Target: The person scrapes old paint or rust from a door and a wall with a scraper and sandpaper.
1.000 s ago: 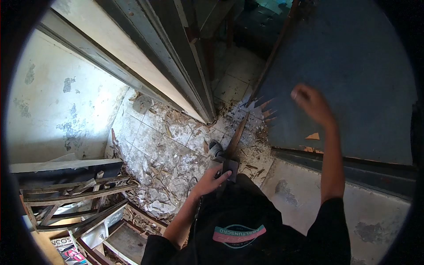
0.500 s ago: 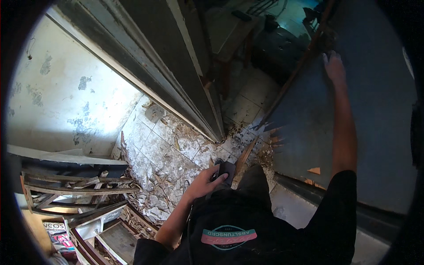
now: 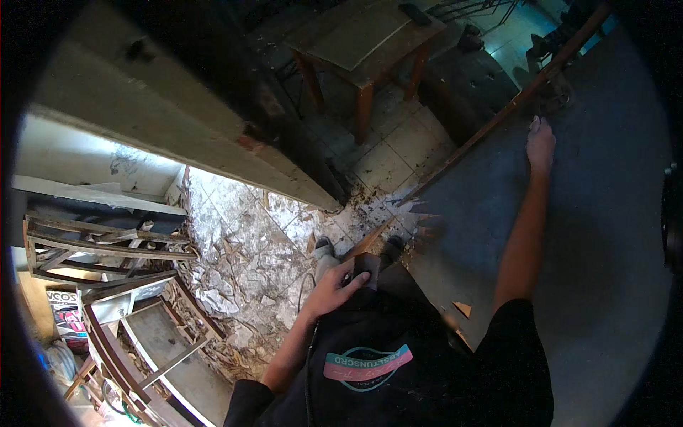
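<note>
My left hand (image 3: 333,290) is closed at my waist around a dark, flat-sided block (image 3: 366,270), its thumb lying across the near face. What kind of thing the block is does not show. Stretched far forward, my right hand (image 3: 541,148) is at the face of a wide grey door (image 3: 469,242). Its fingers are curled in by a small dark piece, too dim to make out. Just beyond them, near the door's brown edge, sits a metal latch or lock fitting (image 3: 560,94). The door's lower corner is broken into splinters (image 3: 427,222).
A thick door frame (image 3: 213,142) stands at left. Through the opening are a wooden table (image 3: 356,53) and a dark padded seat (image 3: 469,85). Debris and peeled flakes (image 3: 249,277) cover the tiled floor. Broken wooden furniture (image 3: 149,334) lies at lower left.
The view has shifted toward the opening, showing more of the table. My right hand's fingers, spread earlier, are now curled. My left hand keeps its hold on the block.
</note>
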`<state>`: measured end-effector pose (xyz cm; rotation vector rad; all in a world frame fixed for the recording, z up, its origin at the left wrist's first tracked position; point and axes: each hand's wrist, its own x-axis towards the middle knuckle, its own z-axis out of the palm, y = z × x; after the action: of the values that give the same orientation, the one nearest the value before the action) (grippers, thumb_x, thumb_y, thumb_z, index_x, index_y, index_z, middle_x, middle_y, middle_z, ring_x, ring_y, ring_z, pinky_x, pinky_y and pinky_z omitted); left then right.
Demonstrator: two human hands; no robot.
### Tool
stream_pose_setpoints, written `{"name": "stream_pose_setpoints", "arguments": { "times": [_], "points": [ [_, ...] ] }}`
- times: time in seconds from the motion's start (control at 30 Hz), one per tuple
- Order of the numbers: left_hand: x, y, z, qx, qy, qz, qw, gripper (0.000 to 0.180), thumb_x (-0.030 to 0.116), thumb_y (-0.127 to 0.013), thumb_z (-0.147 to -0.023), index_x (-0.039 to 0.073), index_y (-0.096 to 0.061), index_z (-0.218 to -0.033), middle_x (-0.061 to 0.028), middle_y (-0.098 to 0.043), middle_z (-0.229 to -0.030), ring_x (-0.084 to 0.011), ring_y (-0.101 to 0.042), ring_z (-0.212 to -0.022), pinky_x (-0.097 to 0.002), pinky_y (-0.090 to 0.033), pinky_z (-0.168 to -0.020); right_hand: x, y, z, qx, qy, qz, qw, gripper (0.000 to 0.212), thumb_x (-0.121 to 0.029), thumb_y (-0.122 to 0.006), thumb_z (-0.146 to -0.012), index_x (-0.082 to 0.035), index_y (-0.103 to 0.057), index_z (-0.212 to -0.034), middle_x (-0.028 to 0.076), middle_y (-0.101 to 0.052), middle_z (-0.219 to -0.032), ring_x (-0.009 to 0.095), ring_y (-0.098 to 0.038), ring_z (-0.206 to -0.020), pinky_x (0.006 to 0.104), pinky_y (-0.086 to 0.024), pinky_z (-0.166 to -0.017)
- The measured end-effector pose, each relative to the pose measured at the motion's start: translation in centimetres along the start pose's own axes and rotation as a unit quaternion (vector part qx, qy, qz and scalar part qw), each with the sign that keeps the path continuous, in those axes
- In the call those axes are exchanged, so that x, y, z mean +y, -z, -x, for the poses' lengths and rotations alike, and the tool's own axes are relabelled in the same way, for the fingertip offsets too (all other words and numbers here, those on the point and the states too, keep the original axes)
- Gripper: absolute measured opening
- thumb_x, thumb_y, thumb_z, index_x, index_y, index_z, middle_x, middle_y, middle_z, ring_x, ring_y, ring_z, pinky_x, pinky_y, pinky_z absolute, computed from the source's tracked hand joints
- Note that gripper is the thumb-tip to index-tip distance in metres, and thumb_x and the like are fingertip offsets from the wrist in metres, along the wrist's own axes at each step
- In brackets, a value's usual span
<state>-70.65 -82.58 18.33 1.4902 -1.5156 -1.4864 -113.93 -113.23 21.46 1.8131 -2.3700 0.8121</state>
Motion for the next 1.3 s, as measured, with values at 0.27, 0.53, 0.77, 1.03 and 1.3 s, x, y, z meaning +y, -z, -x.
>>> {"name": "stream_pose_setpoints", "arguments": {
  "times": [0.27,0.53,0.77,1.03,1.3],
  "points": [
    [2.8,-6.0,-2.4,-0.029,0.024,0.023,0.999,0.026,0.024,-0.057,-0.091,-0.001,-0.057,-0.098,-0.0149,-0.061,-0.085,-0.0183,-0.055,-0.077,-0.0333,-0.044,-0.072,-3.4,-1.3,5.1,-0.112,-0.236,-0.397,0.880,0.039,-0.041,-0.049,-0.093,-0.003,-0.058,-0.092,0.001,-0.043,-0.057,0.011,-0.044,-0.043,0.0247,-0.034,-0.040],
    [4.9,-5.3,-6.7,-0.083,0.035,-0.029,0.996,0.031,0.028,-0.055,-0.092,-0.001,-0.056,-0.101,-0.0179,-0.062,-0.090,-0.0268,-0.058,-0.081,-0.0352,-0.044,-0.076,-4.7,-16.5,4.9,-0.218,0.251,-0.040,0.942,0.034,-0.032,-0.053,-0.090,0.000,-0.059,-0.100,0.017,-0.062,-0.077,0.027,-0.064,-0.075,0.0422,-0.049,-0.066],
    [6.5,-2.9,-11.3,-0.071,-0.018,-0.042,0.996,0.042,0.032,-0.056,-0.090,0.000,-0.054,-0.117,-0.0241,-0.060,-0.104,-0.0364,-0.058,-0.099,-0.0393,-0.045,-0.086,2.8,-25.3,3.1,-0.062,0.480,0.234,0.843,0.019,-0.020,-0.056,-0.085,-0.009,-0.070,-0.077,0.014,-0.065,-0.095,0.030,-0.063,-0.088,0.0497,-0.048,-0.079],
    [5.8,0.6,-15.3,-0.104,-0.009,-0.046,0.993,0.047,0.037,-0.055,-0.090,0.002,-0.052,-0.121,-0.0228,-0.060,-0.108,-0.0379,-0.058,-0.101,-0.0421,-0.045,-0.089,0.7,-26.0,3.8,-0.489,0.239,0.398,0.739,0.029,-0.031,-0.068,-0.076,-0.015,-0.070,-0.100,0.011,-0.066,-0.097,0.029,-0.064,-0.092,0.0493,-0.050,-0.076],
    [6.8,2.1,-19.9,-0.097,-0.041,-0.091,0.990,0.042,0.034,-0.055,-0.089,0.001,-0.054,-0.115,-0.0208,-0.061,-0.103,-0.0369,-0.060,-0.093,-0.0407,-0.048,-0.081,4.8,-30.2,3.1,-0.499,0.165,0.391,0.756,0.036,-0.036,-0.067,-0.077,-0.015,-0.067,-0.106,0.009,-0.066,-0.097,0.028,-0.064,-0.090,0.0465,-0.051,-0.074]
  ]
}}
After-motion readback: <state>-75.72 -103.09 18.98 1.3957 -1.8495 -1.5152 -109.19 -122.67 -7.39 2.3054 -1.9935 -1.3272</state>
